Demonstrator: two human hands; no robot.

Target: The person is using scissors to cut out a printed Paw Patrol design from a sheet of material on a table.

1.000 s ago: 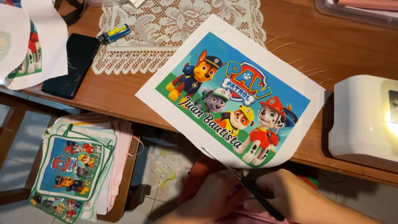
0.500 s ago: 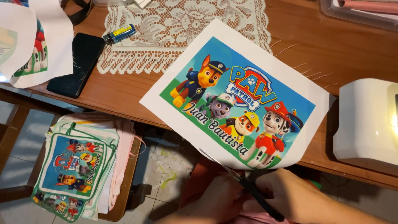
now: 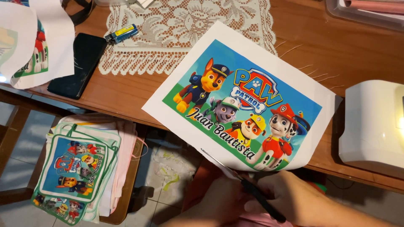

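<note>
- So, your right hand (image 3: 294, 197) is wrapped round the black scissors (image 3: 248, 187), fingers clenched on the handles; the handle end is mostly buried under your hand.
- Your left hand (image 3: 221, 201) sits just under the sheet's lower edge, cut off by the frame bottom, so I can't tell if its fingers are pinching anything.
- One big printed sheet (image 3: 244, 101) with cartoon pups on blue and green, white border, lies tilted on the wooden table (image 3: 328, 38), its lower edge overhanging towards you, with the blades at that edge.
- Another printed sheet (image 3: 25, 42) is half out of frame top left.
- One black phone (image 3: 78, 65), one blue-and-yellow lighter (image 3: 122, 33), one lace doily (image 3: 185, 29).
- A stack of cut prints (image 3: 80, 168) rests on a stool lower left; exact count unclear.
- White machine (image 3: 372, 126) is cropped at right.
</note>
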